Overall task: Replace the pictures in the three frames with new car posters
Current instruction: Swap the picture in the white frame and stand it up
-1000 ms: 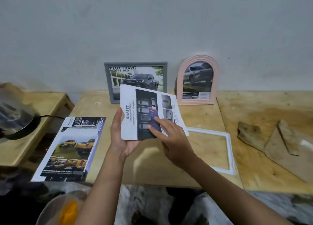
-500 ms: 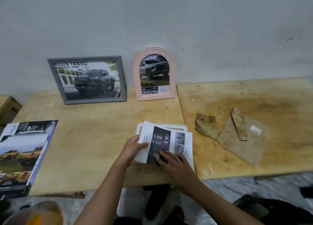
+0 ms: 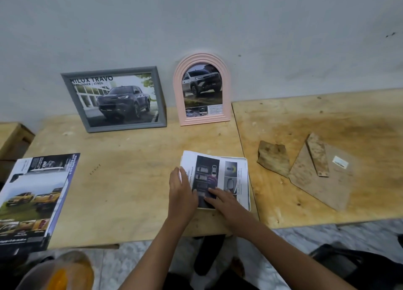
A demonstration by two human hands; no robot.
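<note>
While left hand point(image 3: 182, 193) and right hand point(image 3: 226, 199) press the poster sheet point(image 3: 220, 176) onto the white frame point(image 3: 249, 204), third swap looks underway.
Sheet lies under both hands near the front edge of the surface point(image 3: 130, 180), covering the frame; only a white rim shows on its right side. Neither grip is closed: left fingers point(image 3: 177, 178) straight along the sheet's left edge, right fingers point(image 3: 214, 191) spread flat on its near middle. Far-left corner looks skewed past the rim, left hand nearer, so squaring likely needed. Behind, grey frame point(image 3: 126, 127) and pink arched frame point(image 3: 201, 57) already hold car pictures.
</note>
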